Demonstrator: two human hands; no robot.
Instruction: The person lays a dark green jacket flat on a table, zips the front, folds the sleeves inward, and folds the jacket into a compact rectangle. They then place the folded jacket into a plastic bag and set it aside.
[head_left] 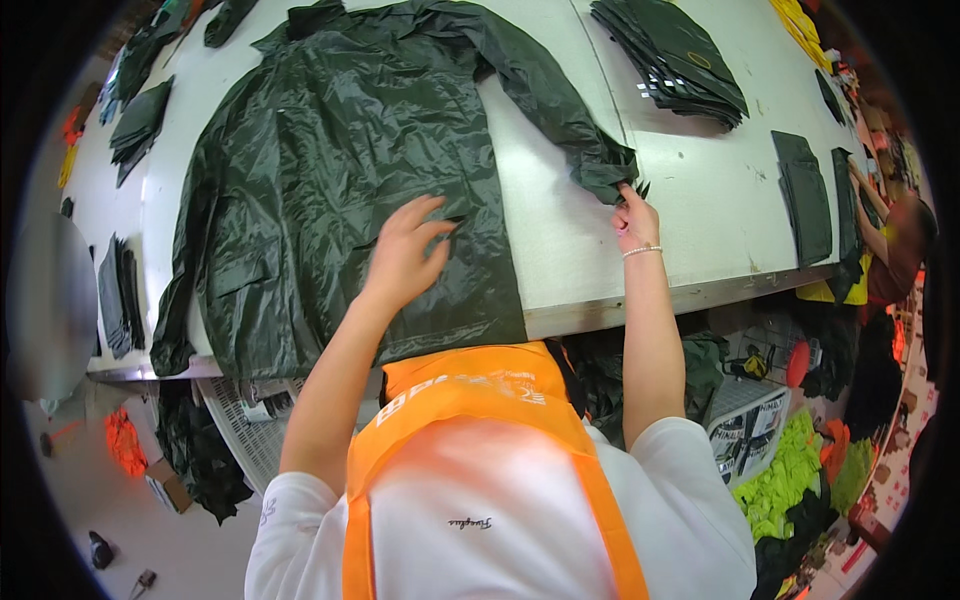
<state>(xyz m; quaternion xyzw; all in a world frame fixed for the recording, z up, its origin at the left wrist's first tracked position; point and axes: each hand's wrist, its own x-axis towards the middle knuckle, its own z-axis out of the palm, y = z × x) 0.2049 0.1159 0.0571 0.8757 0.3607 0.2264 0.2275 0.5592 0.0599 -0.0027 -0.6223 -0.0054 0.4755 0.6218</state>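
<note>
white worktable (590, 240) carries a dark green raincoat (330, 170) lying lengthwise away; left hand (405, 255) spread flat on its body, right hand (636, 218) apparently pinching the outstretched sleeve cuff (608, 172).

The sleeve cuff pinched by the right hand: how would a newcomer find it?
Start at the large white table and the shiny dark green raincoat spread across it. Follow its one outstretched sleeve rightward to the bunched cuff, pinched by the right hand with a bead bracelet, away from the folded stacks.
</note>
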